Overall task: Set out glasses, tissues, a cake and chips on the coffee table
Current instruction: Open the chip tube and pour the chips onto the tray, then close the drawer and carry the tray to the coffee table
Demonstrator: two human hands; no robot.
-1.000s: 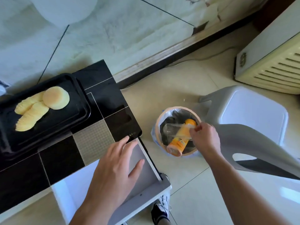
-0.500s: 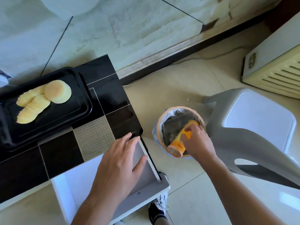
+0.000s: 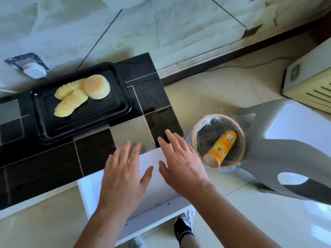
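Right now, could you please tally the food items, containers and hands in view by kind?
Round cake: 1
Rows of chips: 2
Black tray: 1
Orange chip can: 1
Bin: 1
Hands, left hand and right hand, both open: 2
Total: 8

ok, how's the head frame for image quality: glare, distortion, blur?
Head view: wide-angle bend, the wall's skirting board curves; window glare on the glossy black coffee table and on the floor at lower right; both hands, left and right, look sharp; the chips can label is too soft to read.
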